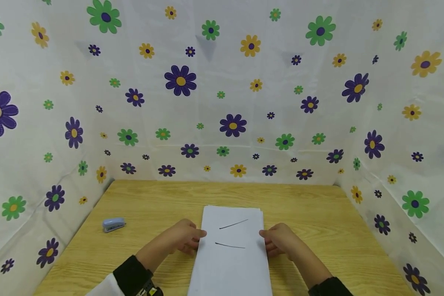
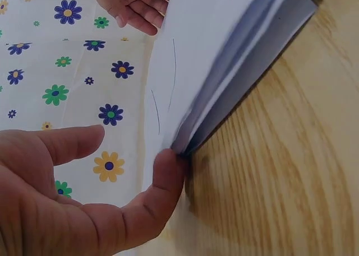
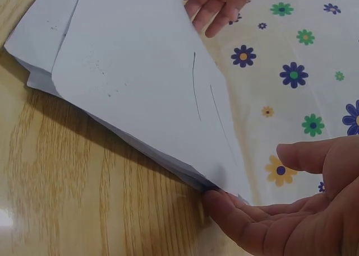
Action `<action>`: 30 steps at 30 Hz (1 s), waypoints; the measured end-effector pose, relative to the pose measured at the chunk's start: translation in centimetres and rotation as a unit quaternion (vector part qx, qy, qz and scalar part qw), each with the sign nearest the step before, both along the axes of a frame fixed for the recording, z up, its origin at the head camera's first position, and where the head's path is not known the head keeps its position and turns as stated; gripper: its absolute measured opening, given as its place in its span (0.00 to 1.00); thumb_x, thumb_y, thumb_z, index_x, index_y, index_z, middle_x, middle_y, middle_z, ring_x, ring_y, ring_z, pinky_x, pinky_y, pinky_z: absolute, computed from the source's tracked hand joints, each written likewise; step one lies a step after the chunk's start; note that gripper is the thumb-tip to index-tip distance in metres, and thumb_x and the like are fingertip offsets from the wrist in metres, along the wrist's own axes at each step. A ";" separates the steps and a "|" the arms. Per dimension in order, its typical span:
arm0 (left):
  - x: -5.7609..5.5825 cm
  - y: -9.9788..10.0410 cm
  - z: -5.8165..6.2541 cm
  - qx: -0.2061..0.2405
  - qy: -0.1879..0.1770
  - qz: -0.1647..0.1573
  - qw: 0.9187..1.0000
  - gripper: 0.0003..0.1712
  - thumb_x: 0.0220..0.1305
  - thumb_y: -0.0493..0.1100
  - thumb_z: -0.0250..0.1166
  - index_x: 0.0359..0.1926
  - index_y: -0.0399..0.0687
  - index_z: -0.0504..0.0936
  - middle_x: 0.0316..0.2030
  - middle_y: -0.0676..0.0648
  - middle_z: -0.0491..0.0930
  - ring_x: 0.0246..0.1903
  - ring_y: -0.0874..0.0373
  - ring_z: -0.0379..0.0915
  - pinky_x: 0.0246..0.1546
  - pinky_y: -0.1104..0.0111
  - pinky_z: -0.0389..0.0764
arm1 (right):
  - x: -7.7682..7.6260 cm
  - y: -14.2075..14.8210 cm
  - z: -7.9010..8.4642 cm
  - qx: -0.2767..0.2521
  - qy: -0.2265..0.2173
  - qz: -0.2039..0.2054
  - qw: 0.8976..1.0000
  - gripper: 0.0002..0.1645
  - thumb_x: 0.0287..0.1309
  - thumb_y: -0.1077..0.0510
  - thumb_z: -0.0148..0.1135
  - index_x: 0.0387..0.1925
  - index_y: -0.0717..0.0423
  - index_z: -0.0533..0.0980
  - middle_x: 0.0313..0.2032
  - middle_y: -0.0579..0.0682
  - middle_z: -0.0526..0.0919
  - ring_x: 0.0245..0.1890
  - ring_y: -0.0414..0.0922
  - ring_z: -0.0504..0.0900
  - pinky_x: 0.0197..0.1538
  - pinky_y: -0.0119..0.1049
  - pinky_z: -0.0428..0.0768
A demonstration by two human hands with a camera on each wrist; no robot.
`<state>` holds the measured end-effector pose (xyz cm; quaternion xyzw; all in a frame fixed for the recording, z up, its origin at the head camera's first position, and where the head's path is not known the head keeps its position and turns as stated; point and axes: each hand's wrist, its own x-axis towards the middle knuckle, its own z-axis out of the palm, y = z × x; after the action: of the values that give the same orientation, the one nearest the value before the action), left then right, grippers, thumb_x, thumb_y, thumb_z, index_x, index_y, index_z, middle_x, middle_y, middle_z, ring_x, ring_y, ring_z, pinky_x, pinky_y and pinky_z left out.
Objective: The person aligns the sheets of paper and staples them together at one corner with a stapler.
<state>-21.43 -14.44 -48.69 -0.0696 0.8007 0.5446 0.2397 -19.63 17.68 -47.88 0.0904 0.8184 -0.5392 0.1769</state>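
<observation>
A folded stack of white paper lies lengthwise on the table, with two thin dark lines across its top sheet. At its left edge is my left hand; in the left wrist view the fingertips touch the layered edge while the thumb stands apart. On the opposite side, my right hand has its fingertips at the paper's edge, partly beneath it, and its thumb raised away. Loose, slightly parted layers show along the stack's sides in both wrist views.
A small light-blue stapler sits to the left on the wooden table. White cloth with flower prints surrounds the table at the back and on both sides. A dark watch is on my left wrist.
</observation>
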 end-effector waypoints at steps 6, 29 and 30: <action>0.0 0.4 -0.8 0.017 -0.020 0.012 1.000 0.28 0.65 0.39 0.70 0.58 0.27 0.69 0.40 0.38 0.79 0.31 0.53 0.79 0.26 0.66 0.82 | 0.0 0.1 -0.2 0.000 0.000 -0.007 1.000 0.26 0.69 0.56 0.63 0.53 0.79 0.73 0.41 0.64 0.83 0.36 0.51 0.87 0.41 0.47 0.87; 0.1 3.1 -2.6 0.030 0.094 -0.029 0.995 0.28 0.61 0.31 0.55 0.61 0.21 0.68 0.49 0.33 0.80 0.46 0.45 0.80 0.46 0.51 0.83 | 0.4 -0.1 -1.0 0.041 0.042 0.022 0.998 0.38 0.66 0.55 0.66 0.64 0.81 0.65 0.32 0.57 0.80 0.31 0.47 0.79 0.36 0.40 0.83; 0.2 3.2 -2.7 0.029 0.105 -0.029 0.994 0.29 0.61 0.30 0.55 0.62 0.19 0.66 0.51 0.31 0.79 0.48 0.42 0.79 0.48 0.49 0.82 | 0.4 -0.1 -1.1 0.043 0.046 0.027 0.998 0.36 0.66 0.55 0.66 0.62 0.80 0.66 0.29 0.56 0.78 0.29 0.47 0.77 0.35 0.39 0.81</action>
<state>-21.24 -11.22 -51.42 0.0182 0.8070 0.5647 0.1718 -19.22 17.59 -48.99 0.0508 0.8500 -0.5026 0.1492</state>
